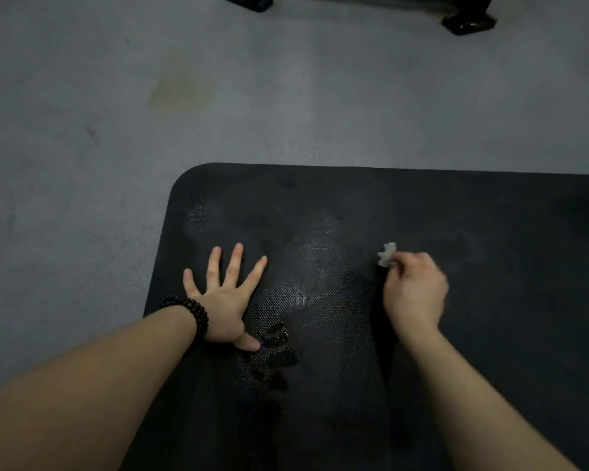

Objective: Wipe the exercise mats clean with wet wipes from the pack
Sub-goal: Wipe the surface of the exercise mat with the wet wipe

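Observation:
A black textured exercise mat point(490, 215) lies on the floor and fills the lower right of the head view, its rounded corner at the upper left. My left hand point(225, 297) presses flat on the mat near its left edge, fingers spread; a dark bead bracelet sits on that wrist. My right hand point(415, 290) holds a crumpled white wet wipe point(386, 254) against the mat, the wipe sticking out past the fingers. Damp, shiny patches show on the mat between the two hands. The pack of wipes is out of view.
Grey concrete floor point(150, 96) surrounds the mat on the left and beyond it, with a yellowish stain. Two black feet of some equipment point(468, 23) stand at the top edge of the view.

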